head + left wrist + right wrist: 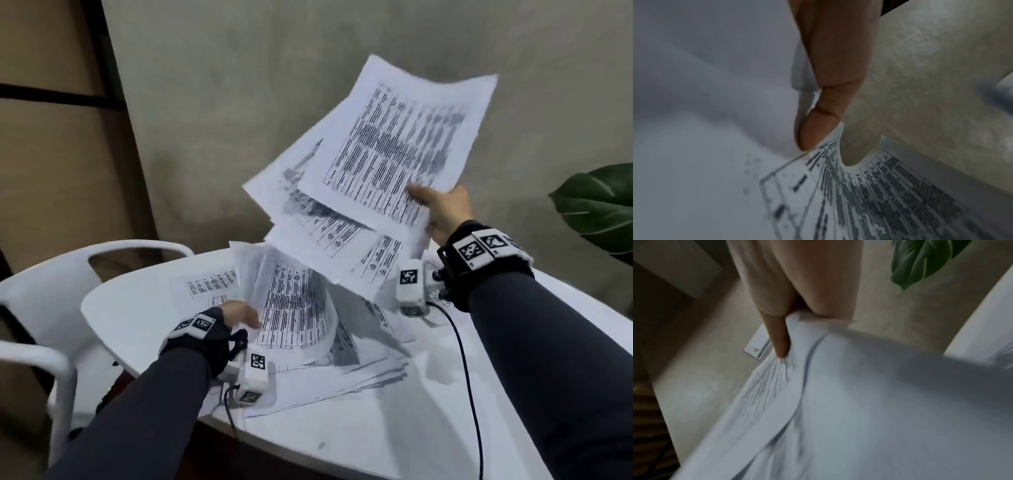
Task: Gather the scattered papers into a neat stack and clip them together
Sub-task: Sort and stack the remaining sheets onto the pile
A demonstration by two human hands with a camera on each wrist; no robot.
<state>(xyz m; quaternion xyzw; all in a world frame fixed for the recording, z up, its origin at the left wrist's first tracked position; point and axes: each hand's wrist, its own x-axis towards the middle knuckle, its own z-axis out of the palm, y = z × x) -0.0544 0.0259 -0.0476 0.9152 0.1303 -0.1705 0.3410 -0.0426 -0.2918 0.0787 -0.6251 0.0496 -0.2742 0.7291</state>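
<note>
Gripping printed papers (383, 164), text blurred, unreadable.

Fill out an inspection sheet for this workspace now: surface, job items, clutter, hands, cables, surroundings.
Surface: white table, partly covered by paper.
Job's things: fanned sheets held in the air; curled sheet lifted; loose pile lying askew. No clip seen.
Clutter: nothing seen.
Grippers: right hand grips the fanned sheets; left hand pinches the curled sheet.
Cables: black cable trails across the table from the right wrist.
Surroundings: white chair, grey wall, green leaf.
</note>
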